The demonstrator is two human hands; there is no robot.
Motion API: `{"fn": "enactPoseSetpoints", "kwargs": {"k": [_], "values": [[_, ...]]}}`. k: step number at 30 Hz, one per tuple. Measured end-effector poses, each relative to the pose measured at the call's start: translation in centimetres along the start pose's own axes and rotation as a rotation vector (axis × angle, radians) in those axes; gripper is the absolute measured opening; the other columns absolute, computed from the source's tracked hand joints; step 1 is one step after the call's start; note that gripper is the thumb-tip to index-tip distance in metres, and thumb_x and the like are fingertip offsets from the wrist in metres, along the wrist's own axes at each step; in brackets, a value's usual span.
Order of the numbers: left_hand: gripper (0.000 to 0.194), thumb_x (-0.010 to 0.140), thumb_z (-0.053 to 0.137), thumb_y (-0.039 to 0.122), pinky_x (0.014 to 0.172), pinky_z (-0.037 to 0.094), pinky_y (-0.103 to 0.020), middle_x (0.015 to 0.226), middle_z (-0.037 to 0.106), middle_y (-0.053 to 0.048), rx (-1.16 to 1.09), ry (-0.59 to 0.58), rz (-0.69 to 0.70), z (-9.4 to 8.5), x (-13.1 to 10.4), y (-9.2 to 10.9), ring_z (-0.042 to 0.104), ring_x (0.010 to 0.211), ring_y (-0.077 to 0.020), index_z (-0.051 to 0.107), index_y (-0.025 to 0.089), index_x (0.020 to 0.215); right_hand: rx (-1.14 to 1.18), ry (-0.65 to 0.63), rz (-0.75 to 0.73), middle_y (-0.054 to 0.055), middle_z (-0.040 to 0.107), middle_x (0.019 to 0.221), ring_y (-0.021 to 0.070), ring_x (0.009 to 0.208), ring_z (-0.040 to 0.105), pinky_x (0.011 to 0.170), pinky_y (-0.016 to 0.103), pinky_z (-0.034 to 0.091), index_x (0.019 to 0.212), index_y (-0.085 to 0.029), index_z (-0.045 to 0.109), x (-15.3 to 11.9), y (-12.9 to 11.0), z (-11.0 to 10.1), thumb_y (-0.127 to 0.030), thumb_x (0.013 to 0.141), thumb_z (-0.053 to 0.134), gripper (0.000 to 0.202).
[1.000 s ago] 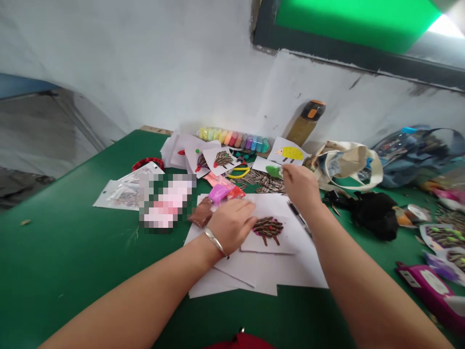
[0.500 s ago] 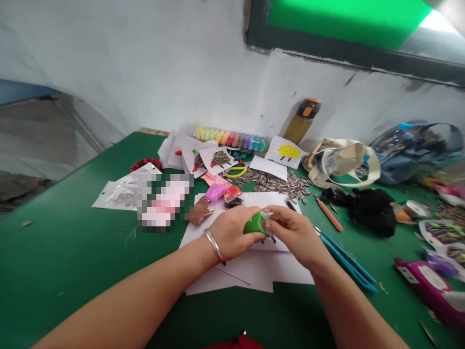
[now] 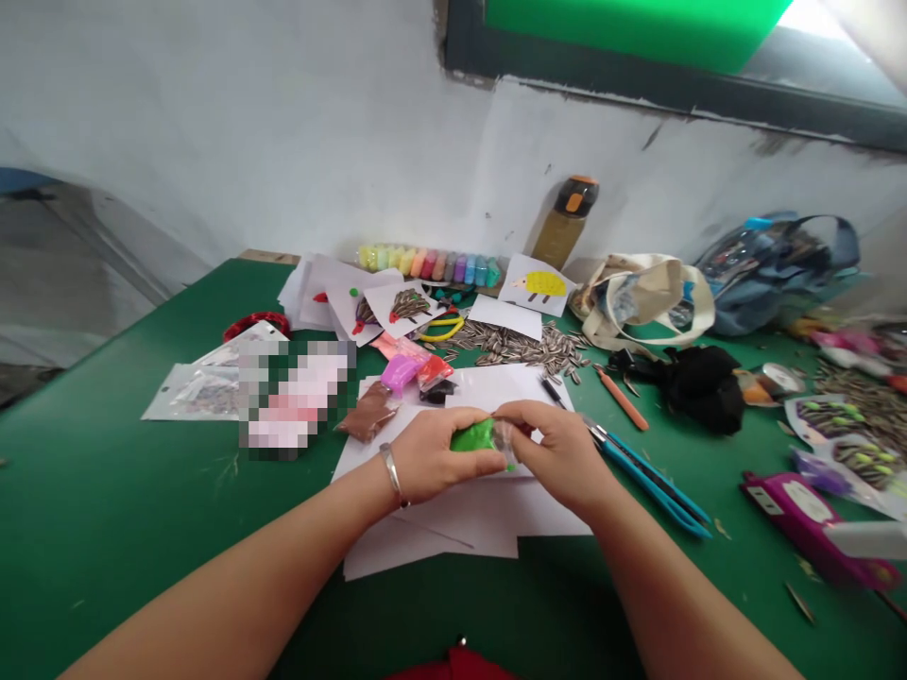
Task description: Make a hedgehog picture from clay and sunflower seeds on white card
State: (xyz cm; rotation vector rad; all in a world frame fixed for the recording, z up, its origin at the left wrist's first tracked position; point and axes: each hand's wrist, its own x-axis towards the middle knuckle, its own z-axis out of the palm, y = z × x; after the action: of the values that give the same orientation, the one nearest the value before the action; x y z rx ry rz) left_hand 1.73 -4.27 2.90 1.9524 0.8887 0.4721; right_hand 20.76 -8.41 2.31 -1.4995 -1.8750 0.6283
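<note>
Over the white paper sheets [image 3: 453, 524], my left hand [image 3: 425, 455] is closed around a small clear packet of green clay [image 3: 473, 436]. My right hand [image 3: 556, 449] pinches the packet's clear plastic end; its fingertips are partly hidden. Just behind my hands lie a packet of brown clay [image 3: 367, 413], a purple packet [image 3: 401, 374], a red packet [image 3: 434, 372] and a black one [image 3: 437, 391]. A dark pen [image 3: 551, 390] rests on the paper beyond my right hand.
Sunflower seeds [image 3: 524, 348] lie in a heap beyond the paper. Blue tweezers [image 3: 656, 482], an orange tool [image 3: 624, 400], a black cloth item [image 3: 704, 389] and a magenta device [image 3: 814, 529] are at right. A bottle [image 3: 565, 225] and a cream bag [image 3: 641, 297] stand along the wall.
The green packet has tilted flatter between my hands, and my right fingers have shifted on its plastic end. The whole view has moved slightly, with the table things appearing further left.
</note>
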Motion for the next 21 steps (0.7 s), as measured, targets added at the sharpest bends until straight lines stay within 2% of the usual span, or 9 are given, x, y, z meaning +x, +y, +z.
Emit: {"fn": "enactPoseSetpoints", "kwargs": {"k": [7, 13, 21], "values": [[0.037, 0.078, 0.068, 0.048, 0.073, 0.044, -0.026, 0.09, 0.07, 0.001, 0.003, -0.039, -0.009, -0.2, 0.0, 0.0, 0.061, 0.081, -0.017, 0.071, 0.019, 0.101, 0.092, -0.084, 0.006, -0.002, 0.066, 0.074, 0.0123, 0.065, 0.057, 0.061, 0.023, 0.043, 0.092, -0.023, 0.069, 0.0, 0.1, -0.4, -0.026, 0.082, 0.063, 0.012], [0.034, 0.078, 0.069, 0.047, 0.069, 0.042, -0.024, 0.083, 0.068, 0.002, 0.003, -0.053, -0.014, -0.1, -0.1, 0.4, 0.059, 0.076, -0.0149, 0.072, 0.019, 0.098, 0.002, -0.055, 0.006, -0.002, 0.068, 0.077, 0.012, 0.066, 0.057, 0.062, 0.023, 0.041, 0.087, -0.022, 0.067, -0.1, -0.4, 0.0, -0.019, 0.083, 0.057, 0.011], [0.031, 0.077, 0.068, 0.048, 0.064, 0.039, -0.023, 0.075, 0.066, 0.002, 0.085, -0.063, 0.002, 0.2, -0.1, 0.5, 0.056, 0.071, -0.014, 0.072, 0.018, 0.086, -0.122, -0.026, 0.053, -0.002, 0.065, 0.068, 0.0131, 0.062, 0.056, 0.058, 0.023, 0.037, 0.077, -0.022, 0.064, -0.3, -1.1, 0.5, -0.014, 0.076, 0.054, 0.014]]}}
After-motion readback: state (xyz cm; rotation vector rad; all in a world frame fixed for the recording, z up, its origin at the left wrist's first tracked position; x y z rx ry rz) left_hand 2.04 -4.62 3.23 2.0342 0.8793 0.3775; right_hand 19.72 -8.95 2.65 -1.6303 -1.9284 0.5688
